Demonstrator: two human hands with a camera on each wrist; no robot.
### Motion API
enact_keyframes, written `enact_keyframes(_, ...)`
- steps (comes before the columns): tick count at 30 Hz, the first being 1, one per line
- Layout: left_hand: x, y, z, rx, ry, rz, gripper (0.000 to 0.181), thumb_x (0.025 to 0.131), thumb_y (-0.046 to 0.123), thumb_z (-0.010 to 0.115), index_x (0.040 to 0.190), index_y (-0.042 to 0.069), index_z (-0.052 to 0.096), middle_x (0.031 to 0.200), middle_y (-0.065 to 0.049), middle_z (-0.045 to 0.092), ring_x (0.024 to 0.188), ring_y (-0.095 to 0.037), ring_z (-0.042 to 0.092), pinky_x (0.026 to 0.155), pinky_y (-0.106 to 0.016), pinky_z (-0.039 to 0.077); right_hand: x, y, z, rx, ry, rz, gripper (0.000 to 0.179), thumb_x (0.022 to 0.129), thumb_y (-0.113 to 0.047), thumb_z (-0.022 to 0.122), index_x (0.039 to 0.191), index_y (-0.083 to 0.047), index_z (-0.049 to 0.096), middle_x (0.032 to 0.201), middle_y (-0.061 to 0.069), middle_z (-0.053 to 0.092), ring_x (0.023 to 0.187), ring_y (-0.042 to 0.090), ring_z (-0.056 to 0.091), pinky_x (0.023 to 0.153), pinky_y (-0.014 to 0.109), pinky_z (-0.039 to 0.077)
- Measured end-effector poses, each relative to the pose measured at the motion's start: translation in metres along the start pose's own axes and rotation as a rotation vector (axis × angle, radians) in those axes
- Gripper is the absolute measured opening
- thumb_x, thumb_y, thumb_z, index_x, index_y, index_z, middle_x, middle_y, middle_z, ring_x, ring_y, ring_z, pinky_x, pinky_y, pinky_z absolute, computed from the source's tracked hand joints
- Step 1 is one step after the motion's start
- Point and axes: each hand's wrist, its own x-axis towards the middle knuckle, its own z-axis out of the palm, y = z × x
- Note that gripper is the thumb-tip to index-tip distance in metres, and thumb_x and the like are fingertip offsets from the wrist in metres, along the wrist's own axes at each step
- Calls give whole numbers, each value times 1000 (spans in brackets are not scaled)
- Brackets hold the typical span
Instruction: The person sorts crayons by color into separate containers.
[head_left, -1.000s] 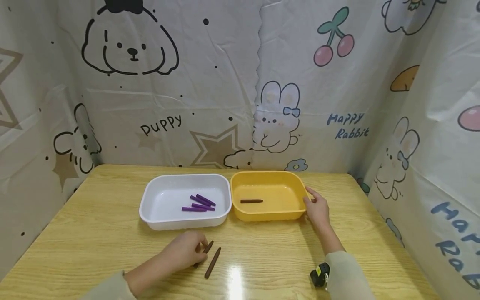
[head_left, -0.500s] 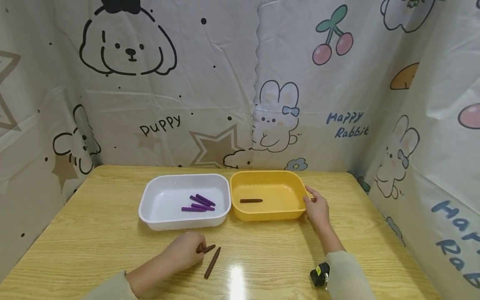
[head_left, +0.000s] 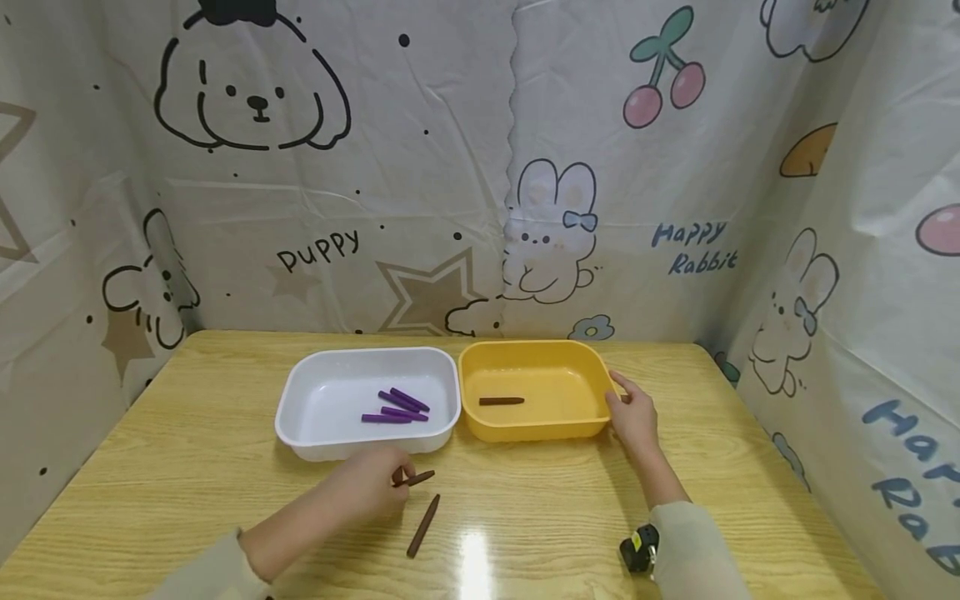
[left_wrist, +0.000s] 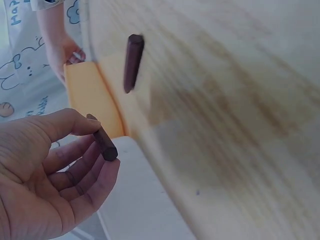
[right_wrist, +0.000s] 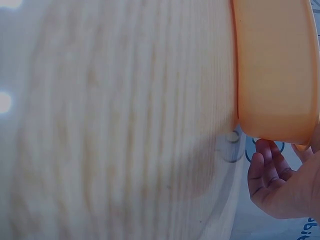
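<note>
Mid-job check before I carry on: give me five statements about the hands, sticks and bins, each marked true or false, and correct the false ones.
1. The left hand pinches a brown stick. True.
2. The yellow bin holds three sticks. False: it holds one brown stick.
3. Purple sticks lie in the white bin. True.
4. The right hand holds a purple stick. False: it touches the yellow bin's end.
5. A loose brown stick lies on the table. True.
</note>
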Motion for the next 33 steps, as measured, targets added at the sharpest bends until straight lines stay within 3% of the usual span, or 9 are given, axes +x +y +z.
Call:
enact_keyframes(6, 7, 7, -10, 49, -7, -8, 10, 72, 4, 69, 81, 7, 67, 71, 2, 57, 69, -12, 52, 65, -30, 48, -3, -2, 0, 19, 7, -2, 44, 94, -17, 48, 138, -14, 47, 87, 10, 53, 48, 7, 47, 43, 18, 44)
enact_keyframes(12, 13, 17, -21, 78, -4, 18, 9, 73, 4, 69, 81, 7, 66, 72, 2, 59, 70, -12, 53, 65, -29, 49, 1, 2, 0, 10, -15, 15, 45, 95, -19, 47, 140, -17, 44, 96, 14, 55, 50, 8, 47, 44, 18, 44)
enact_keyframes(18, 20, 24, -30, 96, 21, 27, 9, 75, 5, 69, 83, 8, 67, 73, 2, 61, 71, -12, 55, 63, -26, 49, 3, 1, 0, 18, -17, 27, 45, 96, -19, 47, 140, -18, 44, 91, 10, 53, 48, 7, 45, 43, 17, 42)
enact_keyframes(22, 25, 26, -35, 88, 34, -3, 8, 76, 6, 69, 83, 10, 67, 73, 3, 61, 70, -10, 54, 63, -25, 47, 2, 0, 0, 19, -15, 21, 45, 95, -19, 48, 140, -18, 44, 90, 10, 53, 47, 7, 44, 43, 17, 42)
enact_keyframes(29, 33, 26, -44, 119, 71, 52, 7, 76, 6, 68, 81, 10, 68, 71, 3, 59, 69, -10, 52, 65, -25, 45, 3, 0, 1, 10, -11, 21, 45, 95, -19, 48, 140, -18, 45, 94, 12, 55, 50, 9, 48, 43, 18, 43)
enact_keyframes(33, 39, 28, -48, 99, 69, 40, 6, 77, 6, 68, 82, 9, 68, 70, 3, 56, 67, -10, 49, 62, -25, 43, 3, 0, 0, 5, -14, 29, 45, 95, -19, 47, 140, -18, 44, 92, 10, 54, 49, 9, 47, 44, 18, 43)
